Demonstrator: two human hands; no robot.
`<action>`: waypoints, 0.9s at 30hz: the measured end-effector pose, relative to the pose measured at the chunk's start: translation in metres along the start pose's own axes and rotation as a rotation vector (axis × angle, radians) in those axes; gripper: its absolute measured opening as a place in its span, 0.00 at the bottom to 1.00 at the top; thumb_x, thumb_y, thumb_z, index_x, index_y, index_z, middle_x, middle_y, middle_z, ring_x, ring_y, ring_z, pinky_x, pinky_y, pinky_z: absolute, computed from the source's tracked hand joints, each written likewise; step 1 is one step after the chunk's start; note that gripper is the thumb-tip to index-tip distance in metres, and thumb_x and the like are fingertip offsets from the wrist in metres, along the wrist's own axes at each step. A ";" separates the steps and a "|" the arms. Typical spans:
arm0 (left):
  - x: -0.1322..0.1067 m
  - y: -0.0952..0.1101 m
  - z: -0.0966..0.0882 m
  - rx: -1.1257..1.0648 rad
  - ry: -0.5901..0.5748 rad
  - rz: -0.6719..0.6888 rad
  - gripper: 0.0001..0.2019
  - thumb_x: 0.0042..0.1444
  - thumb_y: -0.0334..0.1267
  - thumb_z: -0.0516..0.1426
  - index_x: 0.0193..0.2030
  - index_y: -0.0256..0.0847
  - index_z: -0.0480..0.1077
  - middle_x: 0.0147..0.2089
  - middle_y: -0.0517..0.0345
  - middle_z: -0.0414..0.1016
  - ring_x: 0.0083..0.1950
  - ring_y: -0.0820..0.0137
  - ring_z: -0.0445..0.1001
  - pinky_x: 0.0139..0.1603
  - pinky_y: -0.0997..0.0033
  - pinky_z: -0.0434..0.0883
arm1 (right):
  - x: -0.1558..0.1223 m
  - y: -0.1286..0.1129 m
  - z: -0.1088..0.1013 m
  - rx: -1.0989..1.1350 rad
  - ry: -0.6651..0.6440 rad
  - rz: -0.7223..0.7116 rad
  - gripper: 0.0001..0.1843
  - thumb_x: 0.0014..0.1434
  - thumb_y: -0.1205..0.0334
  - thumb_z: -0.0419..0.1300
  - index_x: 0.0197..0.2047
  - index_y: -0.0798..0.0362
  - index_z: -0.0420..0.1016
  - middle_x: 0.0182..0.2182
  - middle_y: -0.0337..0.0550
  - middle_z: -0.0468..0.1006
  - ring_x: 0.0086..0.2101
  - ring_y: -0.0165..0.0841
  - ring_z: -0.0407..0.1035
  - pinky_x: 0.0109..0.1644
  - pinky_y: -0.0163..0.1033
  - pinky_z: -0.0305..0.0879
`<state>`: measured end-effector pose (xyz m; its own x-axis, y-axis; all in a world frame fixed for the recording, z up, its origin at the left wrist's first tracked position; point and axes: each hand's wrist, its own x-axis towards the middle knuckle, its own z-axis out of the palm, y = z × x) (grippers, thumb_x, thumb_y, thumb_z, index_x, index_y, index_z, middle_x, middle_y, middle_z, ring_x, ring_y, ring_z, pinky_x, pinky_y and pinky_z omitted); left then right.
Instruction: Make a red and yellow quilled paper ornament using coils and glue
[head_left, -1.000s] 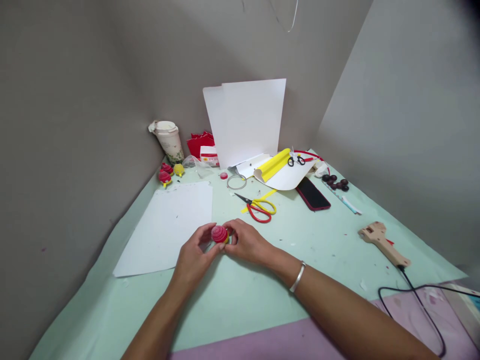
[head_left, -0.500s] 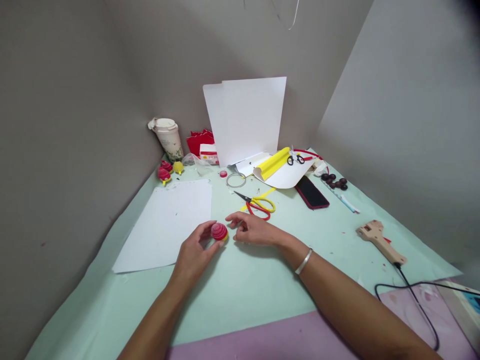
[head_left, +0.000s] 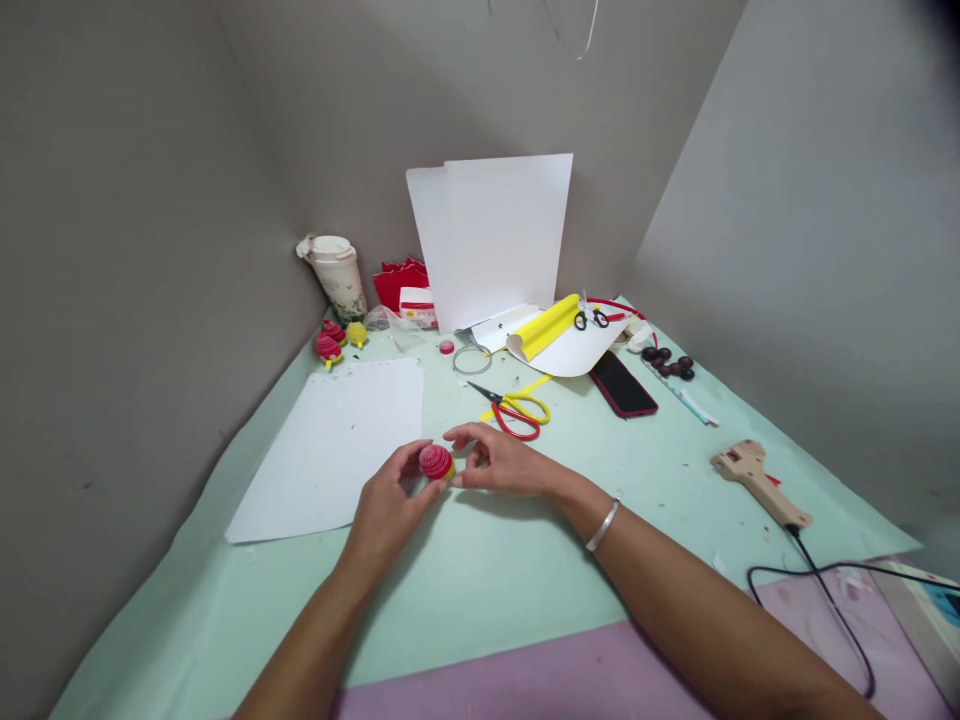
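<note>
Mid mint-green bench [head_left: 525, 580], the left hand [head_left: 390, 500] has its grip closed on a small red coiled-paper dome with a yellow base [head_left: 436, 461] from 9 o'clock; the right hand [head_left: 499, 462], grip loose and empty, is at its 3 o'clock. It is likely light and crushable, so hold the base rim

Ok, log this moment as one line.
left hand: grips red coiled-paper dome | right hand: open beside it, contact unclear | nearby: scissors, white sheet

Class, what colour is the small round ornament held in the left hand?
Pinkish red ornament with a yellow base, in the left hand; head view.
</note>
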<state>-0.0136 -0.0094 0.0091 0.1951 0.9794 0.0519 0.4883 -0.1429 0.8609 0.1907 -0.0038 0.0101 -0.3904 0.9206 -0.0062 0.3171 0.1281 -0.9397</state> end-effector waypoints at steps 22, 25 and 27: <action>-0.002 0.006 0.010 0.087 0.020 0.090 0.21 0.53 0.45 0.60 0.53 0.45 0.69 0.52 0.54 0.79 0.52 0.60 0.77 0.53 0.60 0.72 | 0.001 0.000 0.013 -0.059 0.130 -0.095 0.21 0.55 0.61 0.66 0.52 0.52 0.71 0.48 0.44 0.73 0.34 0.28 0.68 0.40 0.37 0.68; -0.002 0.004 0.012 0.074 0.028 0.087 0.20 0.54 0.46 0.59 0.53 0.45 0.68 0.51 0.53 0.79 0.52 0.60 0.77 0.54 0.59 0.72 | 0.001 0.000 0.013 -0.056 0.130 -0.099 0.22 0.55 0.61 0.65 0.53 0.52 0.70 0.49 0.45 0.73 0.34 0.28 0.68 0.40 0.37 0.67; -0.002 0.004 0.013 0.070 0.036 0.087 0.20 0.54 0.45 0.59 0.53 0.44 0.68 0.51 0.52 0.79 0.52 0.60 0.77 0.54 0.59 0.72 | 0.001 0.000 0.013 -0.047 0.129 -0.101 0.22 0.56 0.61 0.65 0.54 0.52 0.70 0.49 0.45 0.72 0.34 0.28 0.68 0.41 0.37 0.67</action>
<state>-0.0010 -0.0134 0.0058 0.2095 0.9672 0.1439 0.5293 -0.2359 0.8150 0.1793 -0.0077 0.0058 -0.3087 0.9417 0.1342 0.3237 0.2366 -0.9161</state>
